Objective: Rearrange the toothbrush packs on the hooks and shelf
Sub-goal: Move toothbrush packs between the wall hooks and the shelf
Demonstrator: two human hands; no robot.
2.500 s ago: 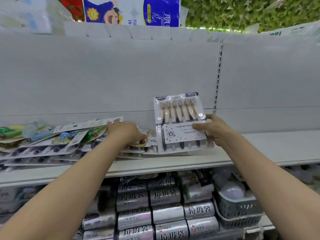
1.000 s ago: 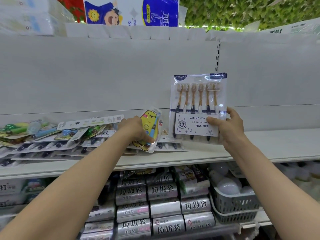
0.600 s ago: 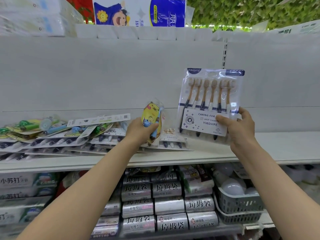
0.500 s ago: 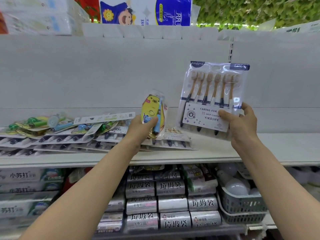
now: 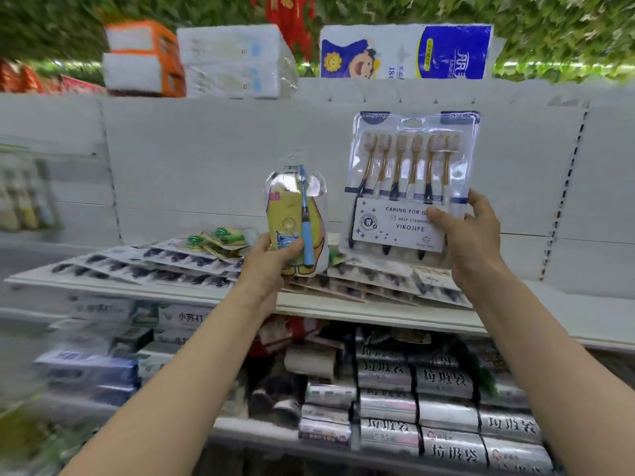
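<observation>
Both looked light and slick.
Your left hand [image 5: 271, 269] gripped the child's pack [image 5: 295, 214] low; your right hand [image 5: 472, 235] pinched the six-brush pack [image 5: 409, 173] by its stiff card.

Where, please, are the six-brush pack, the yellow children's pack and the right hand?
six-brush pack [image 5: 385, 231], head view, white label.
yellow children's pack [image 5: 282, 214], head view, yellow card.
right hand [image 5: 474, 239], head view, back of hand.

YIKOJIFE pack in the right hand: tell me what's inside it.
The YIKOJIFE pack holds six toothbrushes, heads up, tan necks, dark handles. Its white label card and the right hand cover the handles' middles; only their tips show below.
</observation>
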